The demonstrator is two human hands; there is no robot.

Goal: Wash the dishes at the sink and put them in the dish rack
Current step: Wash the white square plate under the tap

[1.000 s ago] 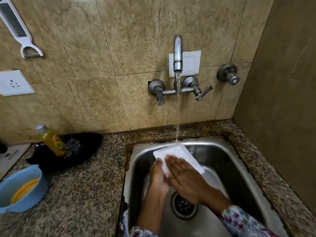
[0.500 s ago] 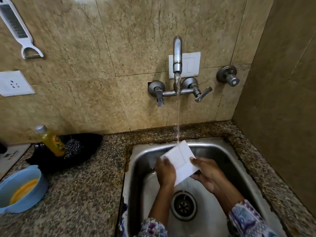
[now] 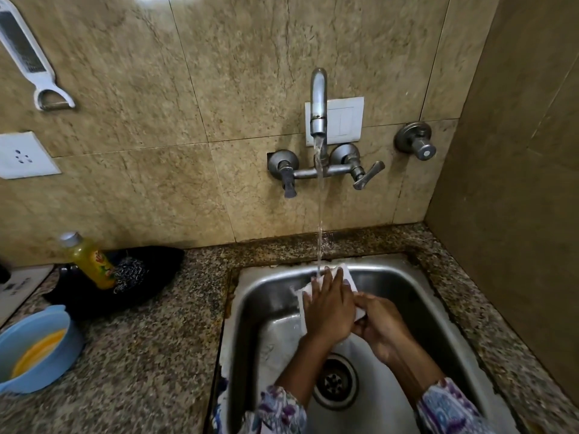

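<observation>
No readable writing anywhere tbh. The yellow bottle (image 3: 91, 261) on the counter (image 3: 150, 339) has a colourful label, but it's way too blurry to make out a brand. Same with the print on the white thing at the far left edge, can't read it.

Hands: my left hand (image 3: 329, 311) lies flat with fingers straight, pressed on top of the white plate (image 3: 347, 277), fingertips right where the water stream (image 3: 319, 214) from the tap (image 3: 318, 101) lands. My right hand (image 3: 380, 324) has its fingers curled round the plate's right edge, gripping it. The plate sits over the sink (image 3: 269, 296), above the drain (image 3: 335, 383), mostly hidden under my left hand, so only its far corner and bits of its edges show.

Other stuff: a black pan (image 3: 147, 277) behind the bottle with a steel scrubber (image 3: 128, 274) in it, a blue bowl (image 3: 34, 349) with something yellow inside, a white grater (image 3: 28, 57) hanging on the tiled wall, and a socket (image 3: 22, 155) below it.
</observation>
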